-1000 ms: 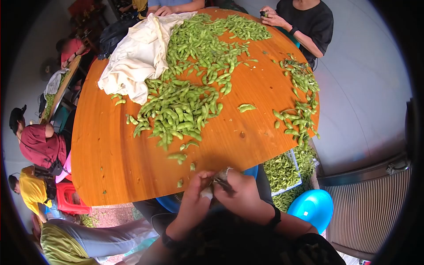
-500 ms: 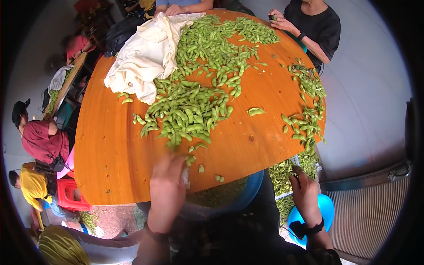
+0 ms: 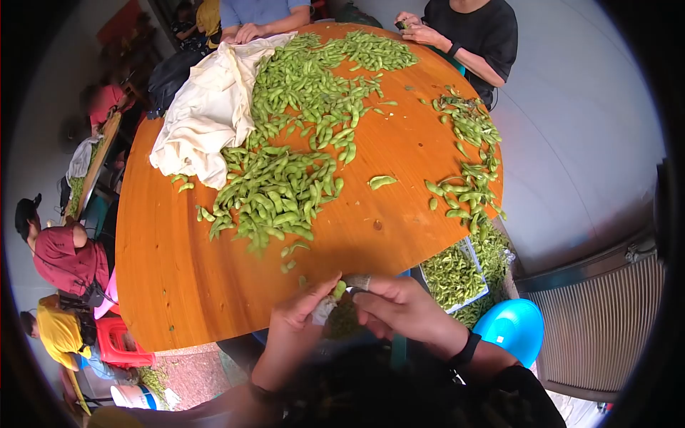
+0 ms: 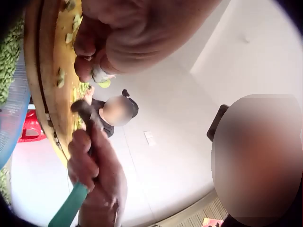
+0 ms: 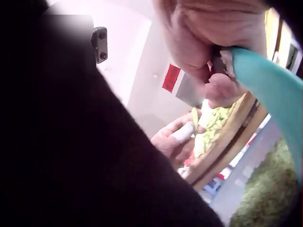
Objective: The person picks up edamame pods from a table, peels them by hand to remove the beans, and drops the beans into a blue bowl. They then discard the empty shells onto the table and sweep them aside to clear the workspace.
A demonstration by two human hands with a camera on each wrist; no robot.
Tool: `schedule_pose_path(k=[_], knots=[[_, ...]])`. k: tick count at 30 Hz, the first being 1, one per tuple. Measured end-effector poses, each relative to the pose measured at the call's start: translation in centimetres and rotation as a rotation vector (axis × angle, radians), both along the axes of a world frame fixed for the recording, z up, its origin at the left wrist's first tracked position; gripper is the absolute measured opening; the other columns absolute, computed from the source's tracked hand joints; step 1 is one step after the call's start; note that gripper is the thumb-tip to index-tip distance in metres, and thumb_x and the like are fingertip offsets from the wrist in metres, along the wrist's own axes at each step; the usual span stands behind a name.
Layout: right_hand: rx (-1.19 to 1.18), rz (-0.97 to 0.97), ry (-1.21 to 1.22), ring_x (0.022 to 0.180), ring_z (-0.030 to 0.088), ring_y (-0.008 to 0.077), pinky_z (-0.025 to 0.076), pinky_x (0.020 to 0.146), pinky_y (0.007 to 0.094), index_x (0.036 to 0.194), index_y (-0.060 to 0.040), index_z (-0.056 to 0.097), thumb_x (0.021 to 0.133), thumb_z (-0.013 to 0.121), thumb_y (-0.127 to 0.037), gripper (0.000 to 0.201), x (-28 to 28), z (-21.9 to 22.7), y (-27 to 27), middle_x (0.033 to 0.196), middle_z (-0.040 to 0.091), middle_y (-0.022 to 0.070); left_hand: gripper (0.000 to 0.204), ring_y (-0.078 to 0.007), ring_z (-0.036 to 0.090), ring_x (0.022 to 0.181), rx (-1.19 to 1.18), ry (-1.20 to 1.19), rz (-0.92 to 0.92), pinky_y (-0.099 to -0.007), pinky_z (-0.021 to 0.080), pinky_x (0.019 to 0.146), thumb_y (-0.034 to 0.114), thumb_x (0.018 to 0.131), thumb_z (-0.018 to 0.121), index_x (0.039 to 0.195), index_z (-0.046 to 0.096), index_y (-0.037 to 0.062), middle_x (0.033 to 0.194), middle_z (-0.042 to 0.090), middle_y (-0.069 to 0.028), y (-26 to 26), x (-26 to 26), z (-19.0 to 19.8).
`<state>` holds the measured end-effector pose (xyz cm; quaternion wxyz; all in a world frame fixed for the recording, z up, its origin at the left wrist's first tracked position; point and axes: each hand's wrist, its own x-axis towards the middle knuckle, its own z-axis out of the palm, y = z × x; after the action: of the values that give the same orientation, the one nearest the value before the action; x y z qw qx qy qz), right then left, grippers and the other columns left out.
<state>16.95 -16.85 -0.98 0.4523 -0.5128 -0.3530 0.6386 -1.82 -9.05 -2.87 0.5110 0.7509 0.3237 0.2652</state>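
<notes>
Just beyond the table's near edge, my left hand pinches a green soybean pod between thumb and fingers. White tape wraps the left thumb. Facing it closely, my right hand grips teal-handled scissors; their blades are mostly hidden by the fingers. One right finger wears a dark wrap. Below the hands sits a blue basin with green bits inside. A heap of pods lies on the wooden table ahead.
A white cloth covers part of the table's left side. More pods lie along the right edge. Beneath that edge stand a crate of pods and a blue tub. People sit across the table and at the left, near a red stool.
My hands were together, then parted: the left reached to the near pods while the right swung right. Now they face each other again, with a pod in the left fingers.
</notes>
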Motion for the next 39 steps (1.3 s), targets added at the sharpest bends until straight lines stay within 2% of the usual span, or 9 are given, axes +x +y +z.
schedule_pose_path(k=[3, 9, 16, 19, 24, 31, 33, 37, 39], knots=[[-0.042, 0.031, 0.063, 0.052, 0.053, 0.005, 0.041, 0.043, 0.0199, 0.091, -0.0057, 0.06, 0.098, 0.052, -0.018, 0.016, 0.0, 0.2, 0.1, 0.069, 0.057, -0.0022, 0.047, -0.0197, 0.065, 0.084, 0.322, 0.157, 0.032, -0.0276, 0.051, 0.075, -0.006, 0.082, 0.06, 0.127, 0.059, 0.0063, 0.096, 0.065, -0.0117, -0.4, 0.4, -0.1], [-0.008, 0.0, 0.111, 0.049, 0.048, 0.0045, 0.036, 0.041, 0.0193, 0.09, -0.006, 0.06, 0.098, 0.052, -0.016, 0.015, 0.1, -1.2, -0.3, 0.068, 0.055, -0.0023, 0.046, -0.0293, 0.066, 0.087, 0.408, 0.173, 0.067, -0.0317, 0.052, 0.077, -0.003, 0.082, 0.061, 0.128, 0.058, 0.006, 0.1, 0.066, -0.0166, -1.6, 1.5, -0.3], [-0.036, -0.041, 0.243, 0.045, 0.041, 0.0045, 0.029, 0.039, 0.02, 0.096, -0.0083, 0.06, 0.098, 0.051, -0.016, 0.012, -0.1, -1.7, 0.2, 0.067, 0.054, -0.0026, 0.044, -0.0268, 0.067, 0.088, 0.442, 0.176, 0.12, -0.0309, 0.052, 0.078, -0.005, 0.082, 0.06, 0.125, 0.059, 0.0043, 0.1, 0.067, -0.017, -2.1, 1.9, -1.0], [-0.047, -0.026, 0.368, 0.044, 0.041, 0.0051, 0.027, 0.038, 0.0203, 0.098, -0.0093, 0.061, 0.098, 0.052, -0.016, 0.011, 0.1, -2.2, 0.3, 0.068, 0.055, -0.0016, 0.043, -0.021, 0.067, 0.088, 0.368, 0.089, 0.134, -0.0292, 0.052, 0.076, -0.005, 0.083, 0.057, 0.125, 0.059, 0.0032, 0.1, 0.068, -0.0144, -2.0, 1.6, -1.5], [-0.127, -0.021, 0.447, 0.043, 0.042, 0.0062, 0.025, 0.037, 0.0205, 0.1, -0.0082, 0.061, 0.096, 0.054, -0.018, 0.012, 0.4, -2.4, 0.7, 0.069, 0.056, 0.0004, 0.038, -0.0072, 0.059, 0.067, 0.231, 0.033, 0.129, -0.0217, 0.048, 0.06, -0.004, 0.088, 0.052, 0.125, 0.059, 0.0016, 0.09, 0.065, -0.006, -1.9, 1.3, -1.7], [-0.136, -0.016, 0.431, 0.043, 0.042, 0.0064, 0.026, 0.037, 0.0208, 0.099, -0.0069, 0.061, 0.096, 0.054, -0.018, 0.013, 0.3, -2.3, 1.1, 0.069, 0.057, 0.0009, 0.037, -0.005, 0.053, 0.059, 0.267, 0.029, 0.192, -0.0195, 0.042, 0.051, -0.002, 0.091, 0.049, 0.126, 0.058, 0.0027, 0.082, 0.06, -0.0005, -2.2, 1.5, -2.2], [-0.132, 0.045, 0.45, 0.043, 0.042, 0.0067, 0.026, 0.037, 0.0211, 0.098, -0.0067, 0.061, 0.095, 0.055, -0.019, 0.014, 0.4, -2.0, 1.1, 0.069, 0.056, 0.0008, 0.039, -0.0055, 0.052, 0.058, -0.177, -0.174, 0.235, -0.0192, 0.041, 0.051, -0.002, 0.091, 0.048, 0.129, 0.056, 0.0043, 0.081, 0.058, 0.0005, -2.4, 1.3, -2.2], [-0.164, 0.042, 0.428, 0.045, 0.044, 0.0059, 0.029, 0.038, 0.0208, 0.095, -0.0059, 0.061, 0.096, 0.055, -0.02, 0.016, 0.3, -1.5, 1.2, 0.069, 0.057, 0.0001, 0.043, -0.0057, 0.053, 0.063, -0.35, -0.18, 0.22, -0.0184, 0.042, 0.053, -0.003, 0.09, 0.05, 0.132, 0.054, 0.0063, 0.079, 0.055, 0.0013, -2.2, 1.2, -1.1], [-0.107, -0.013, 0.204, 0.048, 0.048, 0.0051, 0.034, 0.04, 0.0199, 0.093, -0.0058, 0.061, 0.097, 0.055, -0.02, 0.016, 0.1, -0.7, 1.0, 0.071, 0.059, -0.0006, 0.047, -0.0112, 0.059, 0.074, 0.095, 0.049, 0.136, -0.022, 0.048, 0.063, -0.004, 0.087, 0.055, 0.132, 0.054, 0.0064, 0.083, 0.06, -0.0032, -2.0, 1.3, -0.8]])
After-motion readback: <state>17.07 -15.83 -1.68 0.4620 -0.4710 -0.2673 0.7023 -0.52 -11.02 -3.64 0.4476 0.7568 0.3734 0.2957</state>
